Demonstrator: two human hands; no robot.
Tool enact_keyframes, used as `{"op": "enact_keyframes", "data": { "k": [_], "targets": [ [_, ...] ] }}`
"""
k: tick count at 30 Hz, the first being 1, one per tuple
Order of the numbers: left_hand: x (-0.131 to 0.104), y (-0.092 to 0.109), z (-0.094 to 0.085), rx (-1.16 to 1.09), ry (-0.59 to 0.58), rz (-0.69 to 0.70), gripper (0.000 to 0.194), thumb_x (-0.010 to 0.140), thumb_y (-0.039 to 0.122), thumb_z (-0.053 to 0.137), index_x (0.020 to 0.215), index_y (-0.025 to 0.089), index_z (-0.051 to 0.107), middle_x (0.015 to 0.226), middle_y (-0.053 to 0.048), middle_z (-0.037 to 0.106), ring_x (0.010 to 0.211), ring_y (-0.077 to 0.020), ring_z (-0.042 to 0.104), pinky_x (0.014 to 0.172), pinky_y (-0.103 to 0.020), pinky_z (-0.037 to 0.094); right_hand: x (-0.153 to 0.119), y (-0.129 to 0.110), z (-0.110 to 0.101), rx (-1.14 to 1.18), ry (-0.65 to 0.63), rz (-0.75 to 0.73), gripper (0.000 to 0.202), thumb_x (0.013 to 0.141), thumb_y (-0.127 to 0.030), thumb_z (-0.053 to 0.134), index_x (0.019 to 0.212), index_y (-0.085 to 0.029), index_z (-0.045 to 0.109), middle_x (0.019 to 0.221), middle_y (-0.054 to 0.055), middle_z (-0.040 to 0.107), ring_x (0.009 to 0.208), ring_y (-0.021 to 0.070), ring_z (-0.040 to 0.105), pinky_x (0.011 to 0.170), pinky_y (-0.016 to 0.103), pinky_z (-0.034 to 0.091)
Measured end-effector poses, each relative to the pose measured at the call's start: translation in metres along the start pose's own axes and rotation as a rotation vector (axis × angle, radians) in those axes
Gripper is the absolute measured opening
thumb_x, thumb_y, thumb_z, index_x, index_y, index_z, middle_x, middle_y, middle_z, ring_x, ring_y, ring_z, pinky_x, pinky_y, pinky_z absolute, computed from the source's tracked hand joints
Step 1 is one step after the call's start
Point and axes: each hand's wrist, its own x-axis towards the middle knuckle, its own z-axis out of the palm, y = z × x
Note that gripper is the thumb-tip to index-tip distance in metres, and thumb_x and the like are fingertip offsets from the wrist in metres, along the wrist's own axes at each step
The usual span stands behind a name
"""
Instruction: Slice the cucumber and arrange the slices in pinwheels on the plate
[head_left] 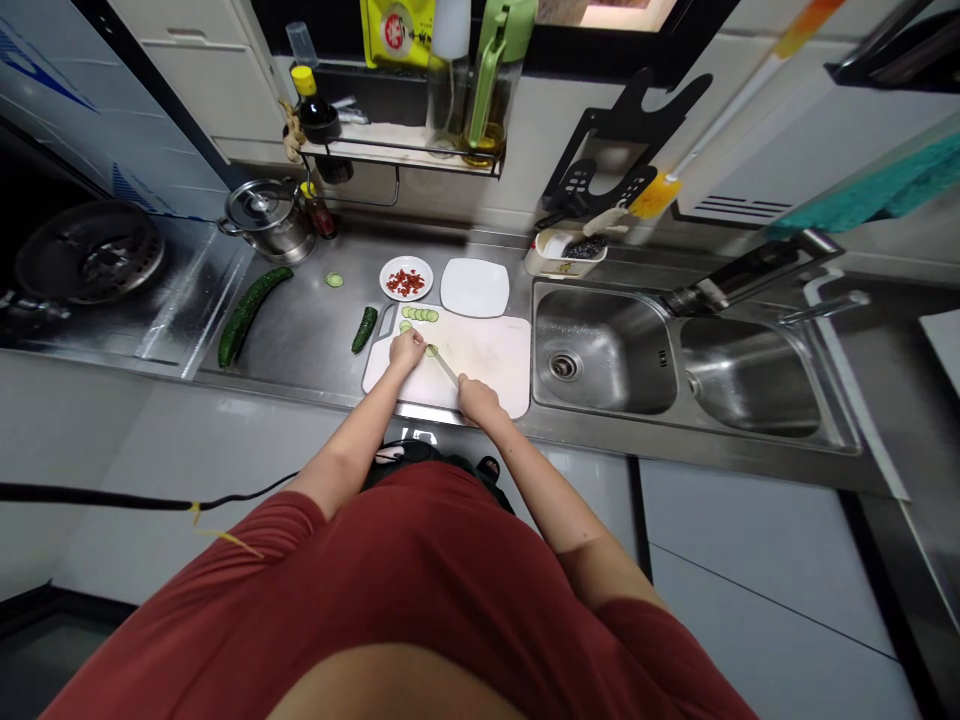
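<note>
My right hand [480, 400] is wrapped round the handle of a kitchen knife [445, 368], whose blade points up and left over the white cutting board [487, 350]. By the blade's tip lies a cucumber slice [431, 350]. My left hand [407, 350] is closed, fingertips together, just left of that slice; what they pinch, if anything, is too small to make out. A row of cucumber slices [421, 314] lies along the board's top left, with another slice [406, 326] directly above my left hand. Left of the board rests a short cucumber piece [364, 330].
Behind the board stand a plate of chopped red pieces [406, 262] and a white square plate [475, 288]. A whole cucumber [251, 315], a cut green piece [334, 280] and a lidded pot [268, 220] are to the left. A double sink [607, 345] adjoins on the right.
</note>
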Motion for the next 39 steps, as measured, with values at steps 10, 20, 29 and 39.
{"op": "enact_keyframes", "data": {
  "k": [10,20,29,39],
  "targets": [
    [-0.001,0.000,-0.002,-0.016,-0.007,0.005,0.012,0.079,0.029,0.062,0.088,0.021,0.063,0.096,-0.007,0.070,0.092,-0.0207,0.063,0.080,-0.028,0.044,-0.009,0.011,0.005,0.003,-0.030,0.007,0.030,0.089,-0.012,0.039,0.118,-0.014,0.049,0.107,0.018,0.065,0.100,0.0281,0.064,0.078,0.035,0.048],
    [0.002,-0.002,0.001,-0.007,-0.012,-0.007,0.014,0.078,0.030,0.062,0.089,0.021,0.064,0.095,-0.007,0.070,0.093,-0.0203,0.063,0.081,-0.028,0.044,-0.015,0.022,0.018,-0.006,-0.037,0.019,0.029,0.091,-0.019,0.040,0.118,-0.015,0.049,0.106,0.018,0.065,0.099,0.0289,0.064,0.076,0.036,0.049],
    [0.005,-0.005,0.004,-0.005,0.004,0.008,0.013,0.078,0.030,0.063,0.087,0.021,0.064,0.093,-0.006,0.070,0.092,-0.0207,0.063,0.081,-0.028,0.044,-0.005,0.012,0.004,0.019,-0.028,0.005,0.031,0.089,-0.013,0.038,0.117,-0.014,0.050,0.108,0.018,0.065,0.100,0.0280,0.064,0.077,0.035,0.049],
    [0.004,-0.004,0.003,0.006,-0.002,0.000,0.013,0.079,0.031,0.063,0.087,0.021,0.063,0.094,-0.006,0.070,0.093,-0.0201,0.063,0.081,-0.027,0.043,0.008,0.005,0.000,0.012,-0.015,0.000,0.031,0.089,-0.011,0.038,0.116,-0.014,0.052,0.109,0.018,0.064,0.101,0.0279,0.063,0.077,0.035,0.049]
  ]
}}
